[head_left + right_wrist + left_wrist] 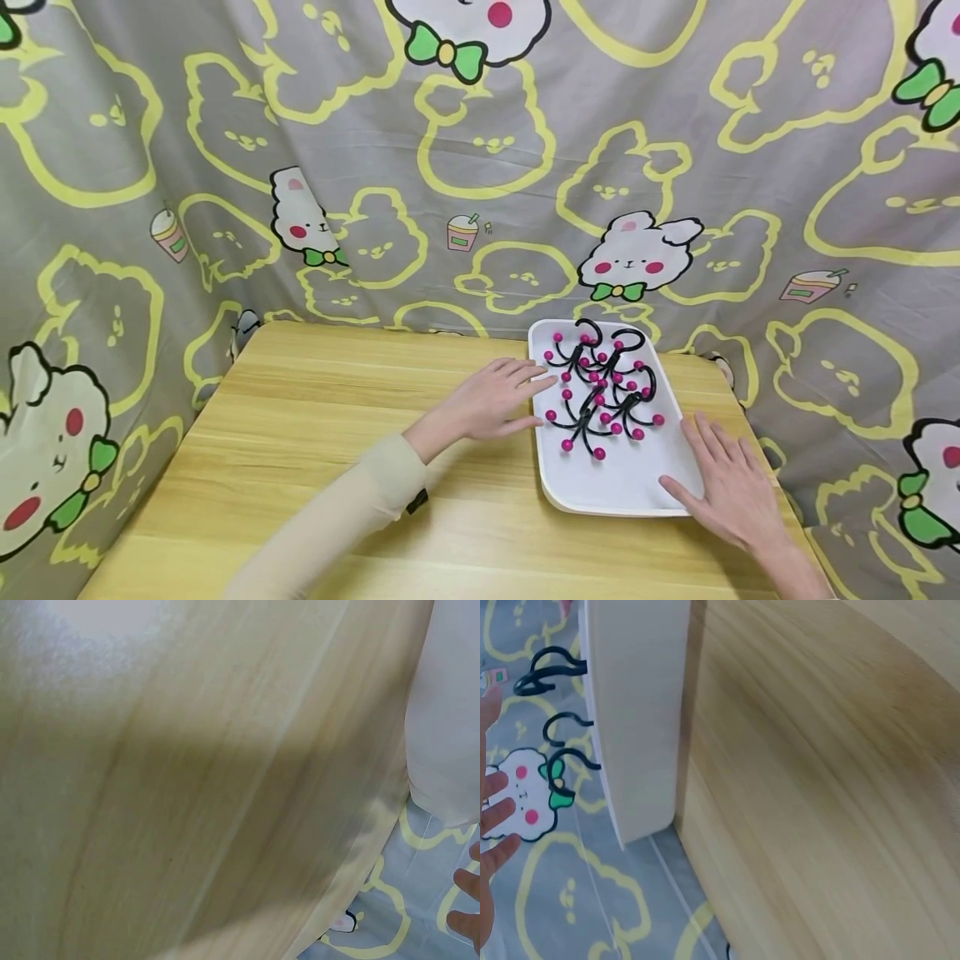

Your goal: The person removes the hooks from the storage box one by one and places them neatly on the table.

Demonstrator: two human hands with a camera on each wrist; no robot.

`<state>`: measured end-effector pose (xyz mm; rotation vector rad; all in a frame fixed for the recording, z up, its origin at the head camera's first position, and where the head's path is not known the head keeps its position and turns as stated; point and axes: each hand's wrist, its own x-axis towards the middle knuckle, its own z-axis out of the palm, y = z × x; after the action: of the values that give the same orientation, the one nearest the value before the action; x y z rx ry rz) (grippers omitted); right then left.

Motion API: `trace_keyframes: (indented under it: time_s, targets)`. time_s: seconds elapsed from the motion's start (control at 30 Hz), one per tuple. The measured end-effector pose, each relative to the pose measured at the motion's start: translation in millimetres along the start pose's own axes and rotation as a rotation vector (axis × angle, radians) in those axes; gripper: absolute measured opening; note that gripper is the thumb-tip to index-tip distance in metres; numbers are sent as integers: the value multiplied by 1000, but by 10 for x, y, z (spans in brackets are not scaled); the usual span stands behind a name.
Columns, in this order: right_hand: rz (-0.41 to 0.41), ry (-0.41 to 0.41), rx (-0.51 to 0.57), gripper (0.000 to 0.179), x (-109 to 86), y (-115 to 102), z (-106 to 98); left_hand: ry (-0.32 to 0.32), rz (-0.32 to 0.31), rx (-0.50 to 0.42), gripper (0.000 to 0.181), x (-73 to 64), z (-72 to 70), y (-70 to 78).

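Observation:
A white tray stands on the right part of the wooden table. Several black hanging hooks lie in its far and middle part, each with curved arms tipped in pink balls. Their curved tops rise over the rim in the left wrist view, where one hook stands out. My left hand is at the tray's left edge, fingers extended, fingertips right at the rim. On the opposite side, my right hand is at the tray's right edge, fingers extended along its outside and thumb toward the near corner. Neither hand holds a hook.
The wooden table stretches left and toward me from the tray. A grey patterned curtain hangs behind the table and along both sides. Close to the left sleeve, a small black object shows above the tabletop.

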<state>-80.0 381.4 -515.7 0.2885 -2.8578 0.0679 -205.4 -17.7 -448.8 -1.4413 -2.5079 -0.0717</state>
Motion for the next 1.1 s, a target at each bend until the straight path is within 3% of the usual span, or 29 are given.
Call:
trace_keyframes:
  time_s: [0.43,0.77,1.1]
  targets:
    - [-11,7,10,94,-18,-3,11,-86,91,98,65,326,84,123]
    - [-21,8,2,92,-4,9,22,-92,99,109,65,530,133,199]
    - [-16,3,-1,92,1,16,26,-151,110,147,65,689,154,232]
